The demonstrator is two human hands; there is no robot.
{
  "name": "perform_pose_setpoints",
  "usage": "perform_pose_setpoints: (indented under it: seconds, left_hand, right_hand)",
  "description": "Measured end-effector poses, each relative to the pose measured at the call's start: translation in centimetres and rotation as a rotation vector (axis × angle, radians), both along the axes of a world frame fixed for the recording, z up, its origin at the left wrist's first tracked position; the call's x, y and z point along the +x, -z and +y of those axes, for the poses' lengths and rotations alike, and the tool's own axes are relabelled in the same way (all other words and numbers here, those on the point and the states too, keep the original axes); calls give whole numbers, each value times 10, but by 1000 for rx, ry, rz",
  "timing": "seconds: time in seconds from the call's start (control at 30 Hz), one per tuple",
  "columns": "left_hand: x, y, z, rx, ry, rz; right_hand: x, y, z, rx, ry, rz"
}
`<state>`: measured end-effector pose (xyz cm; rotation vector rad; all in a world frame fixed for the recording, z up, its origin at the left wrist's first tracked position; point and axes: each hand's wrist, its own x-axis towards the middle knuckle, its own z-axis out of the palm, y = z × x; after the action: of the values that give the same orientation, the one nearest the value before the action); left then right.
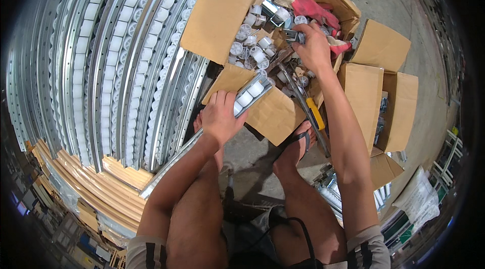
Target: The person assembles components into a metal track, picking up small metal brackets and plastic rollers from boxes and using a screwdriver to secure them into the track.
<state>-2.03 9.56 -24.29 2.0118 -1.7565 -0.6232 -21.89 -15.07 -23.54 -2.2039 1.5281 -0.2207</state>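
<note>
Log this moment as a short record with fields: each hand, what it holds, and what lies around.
left hand: grips a metal roller rail fitted with white rollers
right hand: inside the open cardboard box, fingers on a small metal part
box contents: loose white rollers, a red glove
left of the box: stack of finished rails
by the right foot: yellow-handled tool

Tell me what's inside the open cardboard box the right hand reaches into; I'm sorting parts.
The cardboard box holds white plastic rollers, small metal brackets and a red glove. The right hand and the flaps cover whatever lies deeper.
</note>
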Motion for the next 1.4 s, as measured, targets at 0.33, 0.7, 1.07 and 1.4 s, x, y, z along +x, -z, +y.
perform_pose_setpoints:
  seconds: [0.33,0.7,1.07,1.4]
  left_hand:
    - [-2,0,-2,24,-17,1]
    - [-1,3,-1,-3,0,-5]
    - [-7,-79,-51,-130,97,180]
    - [-4,-75,-67,384,-129,998]
  right_hand:
    - [-25,-22,6,234,247,-496]
    - [-62,-31,15,974,564,-1500]
    - [-14,-63,71,1151,781,-1345]
    - [-4,-80,90,889,635,-1086]
